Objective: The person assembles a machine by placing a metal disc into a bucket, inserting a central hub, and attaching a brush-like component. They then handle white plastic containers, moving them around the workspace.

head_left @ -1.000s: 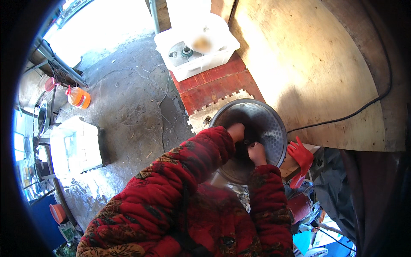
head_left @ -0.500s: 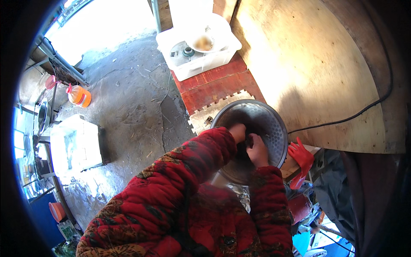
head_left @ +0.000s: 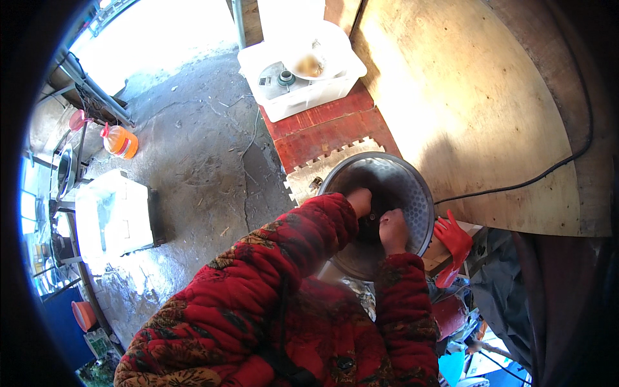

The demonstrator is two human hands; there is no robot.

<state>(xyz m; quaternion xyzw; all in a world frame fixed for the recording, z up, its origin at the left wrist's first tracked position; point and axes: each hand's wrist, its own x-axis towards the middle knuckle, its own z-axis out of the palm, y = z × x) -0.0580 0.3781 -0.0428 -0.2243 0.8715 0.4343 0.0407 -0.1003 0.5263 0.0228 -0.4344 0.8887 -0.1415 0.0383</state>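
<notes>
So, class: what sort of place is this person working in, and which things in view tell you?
Probably a rough outdoor yard or work area: bare concrete ground, a perforated metal basin with both hands inside, and plywood sheets beside it.

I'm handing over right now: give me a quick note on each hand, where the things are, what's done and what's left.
Left hand: inside the perforated metal basin, near its middle; grip not visible.
Right hand: also inside, beside the left, fingers curled; what it holds is hidden.
The basin sits at the edge of the plywood board; a red glove lies to its right.
Done: both hands are in the basin. Left: the work inside it, contents unseen.
</notes>
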